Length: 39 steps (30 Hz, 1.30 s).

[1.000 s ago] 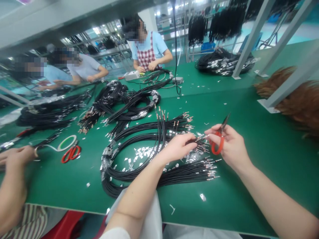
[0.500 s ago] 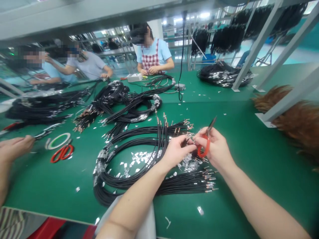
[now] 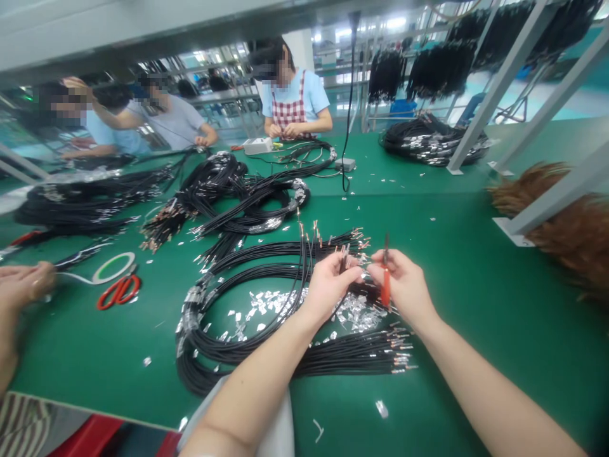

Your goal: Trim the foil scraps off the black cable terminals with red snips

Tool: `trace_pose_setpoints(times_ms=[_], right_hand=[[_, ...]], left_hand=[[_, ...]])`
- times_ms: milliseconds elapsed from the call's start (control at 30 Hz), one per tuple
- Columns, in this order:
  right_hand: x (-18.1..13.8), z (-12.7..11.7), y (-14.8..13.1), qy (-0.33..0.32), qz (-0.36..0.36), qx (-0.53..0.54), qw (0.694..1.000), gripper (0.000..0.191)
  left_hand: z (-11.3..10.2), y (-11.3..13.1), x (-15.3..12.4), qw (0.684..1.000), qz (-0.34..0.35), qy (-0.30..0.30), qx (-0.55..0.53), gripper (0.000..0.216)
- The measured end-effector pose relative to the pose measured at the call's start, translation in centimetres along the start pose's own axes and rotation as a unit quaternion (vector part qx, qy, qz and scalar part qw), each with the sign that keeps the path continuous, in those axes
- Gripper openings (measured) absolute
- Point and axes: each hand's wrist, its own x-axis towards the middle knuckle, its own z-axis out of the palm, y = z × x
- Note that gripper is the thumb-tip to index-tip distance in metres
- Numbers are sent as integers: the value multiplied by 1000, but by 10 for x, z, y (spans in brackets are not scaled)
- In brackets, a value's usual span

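Note:
My left hand (image 3: 330, 282) is closed on the end of a black cable (image 3: 340, 303), with thumb and forefinger pinched near its tip. Just to its right, my right hand (image 3: 402, 279) holds red-handled scissors (image 3: 386, 285), blades pointing away from me. Its fingertips come close to the cable end; whether they grip it I cannot tell. Below both hands lies a large looped bundle of black cables (image 3: 352, 355), with copper and silver ends on the right and clear tape around its left bend. Silvery foil scraps (image 3: 359, 314) are scattered inside the loop.
At left, a co-worker's hand (image 3: 26, 282) pulls white tape from a tape roll (image 3: 114, 268), beside other red scissors (image 3: 118, 292). More cable coils (image 3: 266, 206) lie behind. Metal posts (image 3: 547, 203) and a brown bristly heap (image 3: 571, 216) stand right. Co-workers sit across the table.
The scissors in my right hand have turned from slanting to upright, seen edge-on. My hands have shifted slightly left. The co-worker's hand at left has drawn back, with white tape stretched from the roll.

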Motion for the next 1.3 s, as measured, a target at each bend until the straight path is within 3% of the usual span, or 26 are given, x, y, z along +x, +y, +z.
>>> trace_pose_setpoints(times_ms=[100,200,533,967,1067,1167,1300], right_hand=[[0,-10,4,-62,-88,-243,964,27],[-1,-15,4,-113,-145,-353,917,29],[-2,-11,-3,-112,-169,-399,895,27],[0,-14,-2,-97,-152,-396,900,29],[3,-14,3,-69,-114,-333,934,27],[3,-8,0,-37,-39,-125,991,26],[-2,2,-11,-5,8,118,993,28]], left_hand=[[-7,6,1,1000,7,-16,-20,21],[-14,8,3,999,13,-29,-34,20],[-7,8,1,1000,16,-15,-21,23],[-13,7,1,999,18,-30,-16,22],[-16,10,1,999,33,-16,-21,21],[-13,10,-1,999,42,-23,16,18],[-4,2,-5,995,42,-44,78,15]])
